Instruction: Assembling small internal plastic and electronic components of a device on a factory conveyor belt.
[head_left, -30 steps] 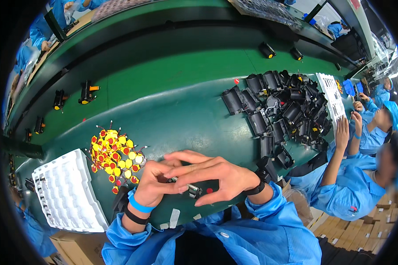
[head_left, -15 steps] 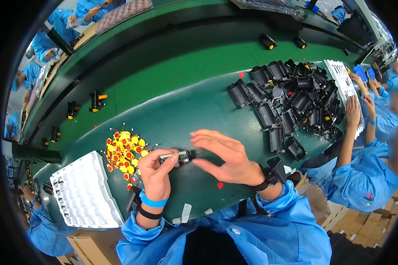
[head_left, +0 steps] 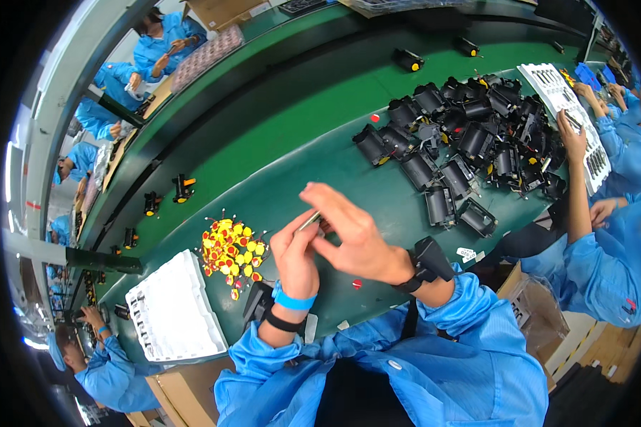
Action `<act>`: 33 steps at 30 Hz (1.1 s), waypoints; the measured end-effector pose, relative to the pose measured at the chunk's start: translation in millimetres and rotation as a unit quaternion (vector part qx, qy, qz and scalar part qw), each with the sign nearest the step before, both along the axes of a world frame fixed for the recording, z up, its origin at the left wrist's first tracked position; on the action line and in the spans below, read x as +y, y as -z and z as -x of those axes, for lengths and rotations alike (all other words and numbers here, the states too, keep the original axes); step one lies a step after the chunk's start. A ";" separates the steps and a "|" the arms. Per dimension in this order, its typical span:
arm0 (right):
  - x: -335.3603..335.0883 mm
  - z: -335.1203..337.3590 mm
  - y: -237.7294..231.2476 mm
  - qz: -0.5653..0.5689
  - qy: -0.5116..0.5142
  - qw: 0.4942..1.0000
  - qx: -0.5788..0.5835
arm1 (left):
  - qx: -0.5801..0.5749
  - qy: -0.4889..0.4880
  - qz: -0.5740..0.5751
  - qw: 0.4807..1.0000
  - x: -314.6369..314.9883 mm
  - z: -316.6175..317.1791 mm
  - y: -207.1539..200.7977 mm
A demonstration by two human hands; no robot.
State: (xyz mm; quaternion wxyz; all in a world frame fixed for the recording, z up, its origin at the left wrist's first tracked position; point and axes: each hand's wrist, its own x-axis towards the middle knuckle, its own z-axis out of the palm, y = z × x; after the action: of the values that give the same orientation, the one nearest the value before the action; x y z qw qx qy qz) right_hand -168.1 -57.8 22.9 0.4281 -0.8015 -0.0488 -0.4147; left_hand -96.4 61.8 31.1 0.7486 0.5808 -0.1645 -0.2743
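Observation:
My left hand (head_left: pixel 296 260) is closed around a small dark part (head_left: pixel 308 220) with a silvery edge, held above the table. My right hand (head_left: pixel 360 238) comes in against it from the right, thumb and fingers bent around its near end. Most of the part is hidden by both hands, so its kind cannot be told. Left of my hands lies a heap of small yellow and red discs (head_left: pixel 231 249) with short dark leads. A large pile of black plastic housings (head_left: pixel 470 135) spreads over the table on the right.
A white moulded tray (head_left: pixel 174 306) lies at the left, and another white tray (head_left: pixel 577 128) with dark parts stands beyond the housings. Along the green belt (head_left: pixel 263 135) sit black units with yellow ends (head_left: pixel 182 188). A co-worker's hand (head_left: pixel 573 139) holds a part at the right.
My right hand, open and apart before, has closed in on the part in my left hand. The left hand has turned and lifted it. The whole view has shifted.

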 end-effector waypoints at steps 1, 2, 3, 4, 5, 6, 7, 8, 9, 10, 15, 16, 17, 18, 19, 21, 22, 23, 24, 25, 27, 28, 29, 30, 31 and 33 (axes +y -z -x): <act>-4.5 1.0 -3.2 -0.008 0.039 0.999 -0.002 | 0.005 -0.004 0.012 1.000 -7.0 0.9 -3.6; -7.4 2.8 -5.2 -0.015 0.078 0.997 -0.004 | 0.021 -0.008 0.020 1.000 -15.6 5.4 -11.1; -8.0 4.4 -4.0 -0.017 0.099 0.995 0.002 | 0.022 -0.022 0.035 0.999 -22.8 7.1 -13.2; -8.7 5.0 -2.3 -0.019 0.092 0.996 -0.005 | 0.024 -0.033 0.051 0.998 -28.7 8.2 -12.7; -9.1 5.0 -0.8 -0.003 0.111 0.994 -0.010 | 0.024 -0.034 0.072 0.997 -32.5 7.8 -8.5; -10.1 4.9 0.5 0.013 0.132 0.991 -0.015 | 0.026 -0.038 0.084 0.995 -37.1 10.3 -6.8; -11.7 4.0 0.4 0.034 0.149 0.988 -0.032 | 0.029 -0.036 0.075 0.996 -37.6 11.8 -8.4; -12.2 3.0 0.0 0.032 0.146 0.988 -0.037 | 0.032 -0.033 0.067 0.997 -36.8 11.8 -11.2; -14.2 4.3 -0.5 0.014 0.137 0.990 -0.037 | 0.029 -0.032 0.067 0.997 -36.1 10.7 -13.7; -15.2 4.8 -1.1 -0.005 0.128 0.991 -0.035 | 0.036 -0.007 0.051 0.998 -33.9 7.8 -16.4; -18.6 11.0 -12.3 -0.027 0.088 0.995 -0.037 | 0.014 0.048 0.056 0.997 -23.6 -14.0 -27.0; -20.8 13.9 -14.3 -0.023 0.069 0.997 -0.039 | 0.012 0.047 0.057 0.997 -20.1 -21.8 -25.9; -23.8 17.5 -13.9 -0.022 0.067 0.997 -0.041 | 0.010 0.062 0.063 0.996 -15.4 -31.9 -20.9; -28.5 23.2 -12.5 -0.069 0.026 0.997 -0.011 | 0.011 0.079 0.069 0.994 -13.9 -37.5 -21.7; -31.9 27.0 -13.0 -0.115 -0.014 0.993 0.020 | 0.034 0.106 0.064 0.992 -11.1 -40.1 -25.4; -44.5 30.9 -27.2 -0.093 -0.055 0.994 0.006 | 0.029 0.163 0.041 0.985 -5.6 -48.3 -28.9; -48.0 32.6 -35.6 -0.072 -0.098 0.992 -0.007 | 0.023 0.218 0.016 0.976 -4.1 -49.6 -30.3; -47.9 34.1 -39.5 -0.109 -0.160 0.981 0.014 | 0.037 0.224 0.018 0.974 -3.7 -43.7 -31.9; -48.2 35.5 -38.1 -0.111 -0.154 0.982 0.016 | 0.048 0.278 0.004 0.959 -4.6 -40.9 -34.5; -48.9 36.9 -35.7 -0.097 -0.190 0.977 0.029 | 0.056 0.290 0.009 0.955 -6.4 -34.4 -38.0; -48.9 39.3 -31.7 -0.084 -0.227 0.970 0.034 | 0.067 0.348 0.041 0.934 -10.5 -31.9 -37.4; -47.6 41.7 -32.5 -0.085 -0.221 0.971 0.034 | 0.069 0.354 0.040 0.932 -11.3 -31.5 -33.2; -45.9 44.4 -35.9 -0.111 -0.214 0.970 0.035 | 0.080 0.361 0.058 0.927 -12.5 -30.5 -30.5; -46.6 46.7 -39.0 -0.136 -0.207 0.968 0.034 | 0.091 0.367 0.076 0.923 -16.5 -27.7 -31.9; -48.9 48.8 -40.2 -0.134 -0.221 0.965 0.032 | 0.094 0.380 0.090 0.916 -19.9 -23.9 -31.6; -52.6 55.1 -38.6 -0.139 -0.217 0.966 0.025 | 0.081 0.390 0.070 0.914 -22.3 -19.2 -33.5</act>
State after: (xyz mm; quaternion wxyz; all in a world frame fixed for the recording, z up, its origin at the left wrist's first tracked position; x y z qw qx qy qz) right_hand -223.2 -110.5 61.6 0.6160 -0.7146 -0.1525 -0.2943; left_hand -77.2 39.5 64.6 0.6315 0.3922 -0.3355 -0.5786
